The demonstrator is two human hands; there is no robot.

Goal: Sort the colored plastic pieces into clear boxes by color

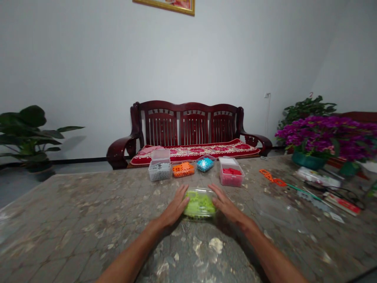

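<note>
Between my two hands is a clear plastic box [200, 203] filled with lime-green toy building pieces. My left hand [177, 204] presses against its left side, with the fingers along the wall. On the opposite side my right hand [225, 202] holds it the same way. Beyond the box stand a tub of grey pieces [160, 170] with its lid up, a container of orange pieces [183, 169], a container of blue pieces [205, 163] and a tub of red pieces [231, 173].
A clear plastic lid or tray [277, 210] lies to the right of my hands. Farther right are joined orange pieces [272, 178], a red-and-white box [341, 203] and purple flowers in a green pot [309, 160]. A wooden bench [193, 122] stands behind the table [88, 220].
</note>
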